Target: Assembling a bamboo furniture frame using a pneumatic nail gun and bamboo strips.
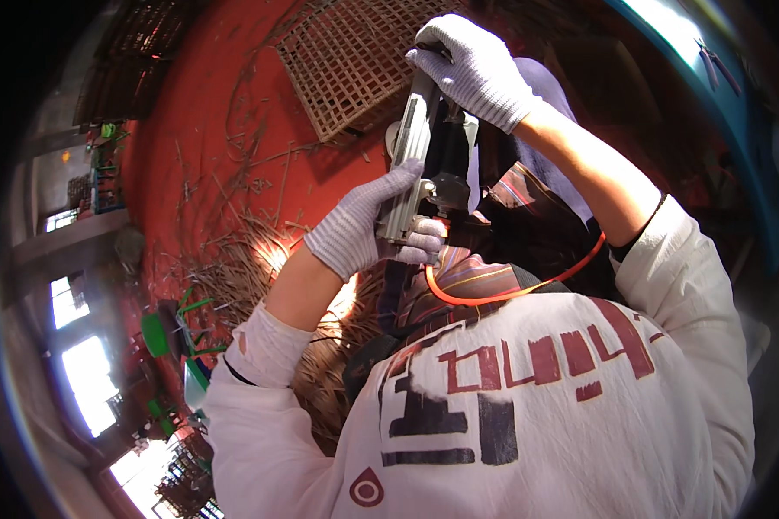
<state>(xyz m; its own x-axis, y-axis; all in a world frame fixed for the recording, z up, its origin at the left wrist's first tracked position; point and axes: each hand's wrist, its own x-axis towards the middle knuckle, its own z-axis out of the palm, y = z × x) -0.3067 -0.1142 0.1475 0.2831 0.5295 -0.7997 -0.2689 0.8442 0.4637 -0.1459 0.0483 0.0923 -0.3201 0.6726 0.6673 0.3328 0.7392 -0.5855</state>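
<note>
A pneumatic staple gun (411, 134) with a long silver magazine and a dark body stands on end in front of my chest. My left hand (355, 221), in a pale knitted glove, is closed round the lower end of the magazine, thumb along its side. My right hand (480, 78), gloved likewise, is curled over the tool's upper end; a small dark part shows between its thumb and fingers, too hidden to name. An orange air hose (493, 299) loops from the tool's lower end across my lap to the right.
A woven slatted panel (346, 65) lies on the red floor (182, 112) beyond my hands. Loose strips (234, 277) are heaped at my left. Green-framed objects (160, 333) stand farther left. Pliers (718, 69) lie on a blue surface (753, 117) at the far right.
</note>
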